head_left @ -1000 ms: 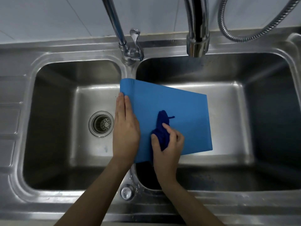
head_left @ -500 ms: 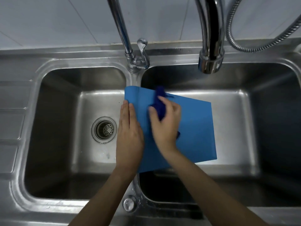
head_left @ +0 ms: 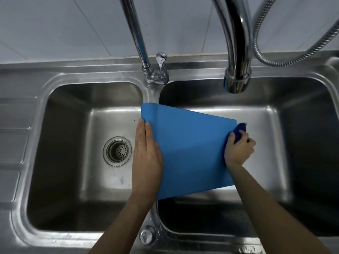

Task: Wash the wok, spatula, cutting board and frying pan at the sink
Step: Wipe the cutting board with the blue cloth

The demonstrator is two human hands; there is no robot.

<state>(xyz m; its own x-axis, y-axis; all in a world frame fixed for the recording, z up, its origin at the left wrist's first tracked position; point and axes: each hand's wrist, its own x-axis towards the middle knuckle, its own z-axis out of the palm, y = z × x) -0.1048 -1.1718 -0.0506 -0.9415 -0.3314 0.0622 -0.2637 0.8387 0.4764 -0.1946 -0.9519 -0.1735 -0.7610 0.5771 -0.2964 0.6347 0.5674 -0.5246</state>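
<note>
Head view: cutting board scrub in hand, at the sink.
Blue cutting board (head_left: 190, 153) propped over the divider between the sink (head_left: 77, 233) basins. Left hand (head_left: 146, 158) pressed flat on its left edge, fingers straight. Right hand (head_left: 238, 149) curled round dark blue cloth (head_left: 239, 132) at the far right corner. Next, likely: rinse under the tap (head_left: 236, 76), not running.

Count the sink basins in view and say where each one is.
2. The left basin holds the drain strainer; the right basin lies under the blue cutting board, so its own drain may be hidden.
</note>
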